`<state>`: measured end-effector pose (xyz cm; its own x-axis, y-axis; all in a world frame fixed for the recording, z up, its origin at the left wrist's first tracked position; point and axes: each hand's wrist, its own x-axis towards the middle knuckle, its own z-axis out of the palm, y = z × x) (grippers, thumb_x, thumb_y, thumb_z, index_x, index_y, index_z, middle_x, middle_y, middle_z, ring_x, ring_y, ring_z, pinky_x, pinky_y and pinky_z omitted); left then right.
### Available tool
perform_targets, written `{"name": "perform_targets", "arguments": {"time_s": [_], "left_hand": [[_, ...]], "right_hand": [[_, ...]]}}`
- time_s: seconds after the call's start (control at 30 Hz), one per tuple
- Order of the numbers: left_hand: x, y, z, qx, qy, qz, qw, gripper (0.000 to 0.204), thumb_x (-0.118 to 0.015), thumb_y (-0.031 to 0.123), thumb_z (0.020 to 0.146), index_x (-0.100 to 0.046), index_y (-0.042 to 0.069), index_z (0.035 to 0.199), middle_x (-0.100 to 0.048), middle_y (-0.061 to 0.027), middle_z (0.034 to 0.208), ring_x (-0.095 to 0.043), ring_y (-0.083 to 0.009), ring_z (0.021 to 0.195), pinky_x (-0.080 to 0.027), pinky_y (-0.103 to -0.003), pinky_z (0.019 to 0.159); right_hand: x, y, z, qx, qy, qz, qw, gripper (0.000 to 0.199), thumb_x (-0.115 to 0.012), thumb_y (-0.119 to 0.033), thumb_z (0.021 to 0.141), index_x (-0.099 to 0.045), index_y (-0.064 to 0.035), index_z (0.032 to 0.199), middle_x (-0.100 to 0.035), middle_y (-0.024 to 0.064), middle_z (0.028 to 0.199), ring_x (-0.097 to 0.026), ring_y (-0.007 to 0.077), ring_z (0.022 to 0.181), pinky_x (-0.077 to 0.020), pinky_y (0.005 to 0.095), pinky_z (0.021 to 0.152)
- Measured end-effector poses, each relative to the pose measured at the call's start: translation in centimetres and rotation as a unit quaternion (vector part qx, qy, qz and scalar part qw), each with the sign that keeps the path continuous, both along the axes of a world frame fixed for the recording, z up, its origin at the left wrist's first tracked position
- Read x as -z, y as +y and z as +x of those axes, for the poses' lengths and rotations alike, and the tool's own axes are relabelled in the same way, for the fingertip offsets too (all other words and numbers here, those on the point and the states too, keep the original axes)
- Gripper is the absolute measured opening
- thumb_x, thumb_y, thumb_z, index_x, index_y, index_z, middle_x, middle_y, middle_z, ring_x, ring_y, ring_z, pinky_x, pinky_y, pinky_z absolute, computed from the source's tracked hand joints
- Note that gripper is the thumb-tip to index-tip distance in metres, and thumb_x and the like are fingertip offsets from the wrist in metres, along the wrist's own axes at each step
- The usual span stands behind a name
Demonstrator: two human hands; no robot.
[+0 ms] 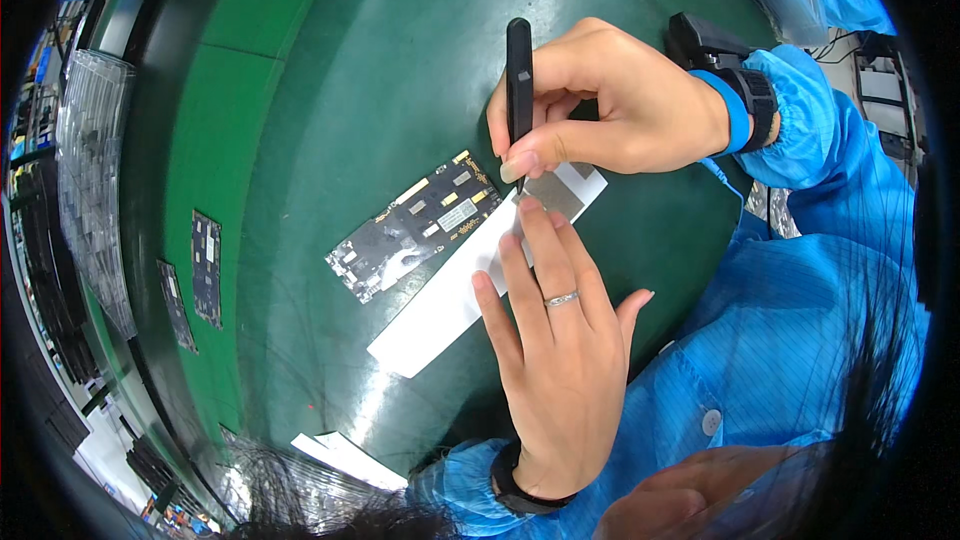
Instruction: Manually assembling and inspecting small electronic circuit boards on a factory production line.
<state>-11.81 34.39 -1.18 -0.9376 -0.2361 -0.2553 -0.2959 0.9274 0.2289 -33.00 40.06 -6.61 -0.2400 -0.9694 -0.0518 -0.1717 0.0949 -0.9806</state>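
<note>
My right hand (610, 100) pinches black tweezers (519, 75), held upright with the tip down at a white paper strip (430, 325). A grey patch (553, 194) lies on the strip's far right end, close to the tip. My left hand (560, 360) rests on the strip with its fingers spread, the longest fingertips just below the tweezers' tip. Left of the strip and alongside it lies a dark circuit board (420, 225) with gold edges and small components. The fingers of my right hand partly hide the tweezers' lower end.
Two smaller dark boards (206, 265) lie on the bright green strip at the left. Clear plastic trays (95, 170) stand beyond it. Near the lower edge is a folded white paper (345, 460). A blue wrist strap's cord (722, 180) hangs from my right wrist.
</note>
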Motion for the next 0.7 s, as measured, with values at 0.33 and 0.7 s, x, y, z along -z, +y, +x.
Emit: {"name": "perform_targets", "arguments": {"time_s": [0.33,0.7], "left_hand": [[0.5,-0.6,0.6,0.017,0.078,-0.048,0.996,0.068,-0.077,0.045,0.085,-0.063,-0.001,0.133,-0.06,-0.0127,0.139,-0.061,-0.0293,0.118,-0.048,-0.047,0.104],[0.5,-0.7,-1.9,-0.059,0.037,-0.045,0.997,0.072,-0.078,0.043,0.088,-0.056,-0.003,0.139,-0.05,-0.0255,0.146,-0.057,-0.0403,0.129,-0.049,-0.053,0.11]], "right_hand": [[0.4,-2.7,2.4,0.092,-0.109,-0.014,0.99,0.021,-0.077,-0.017,0.097,-0.07,0.0037,0.098,-0.073,0.0063,0.083,-0.07,0.0092,0.078,-0.0561,0.0245,0.072],[0.6,-2.1,-0.5,0.066,-0.089,0.012,0.994,0.014,-0.071,-0.009,0.1,-0.068,0.0043,0.103,-0.072,0.0073,0.093,-0.071,0.0115,0.082,-0.0602,0.0259,0.076]]}}
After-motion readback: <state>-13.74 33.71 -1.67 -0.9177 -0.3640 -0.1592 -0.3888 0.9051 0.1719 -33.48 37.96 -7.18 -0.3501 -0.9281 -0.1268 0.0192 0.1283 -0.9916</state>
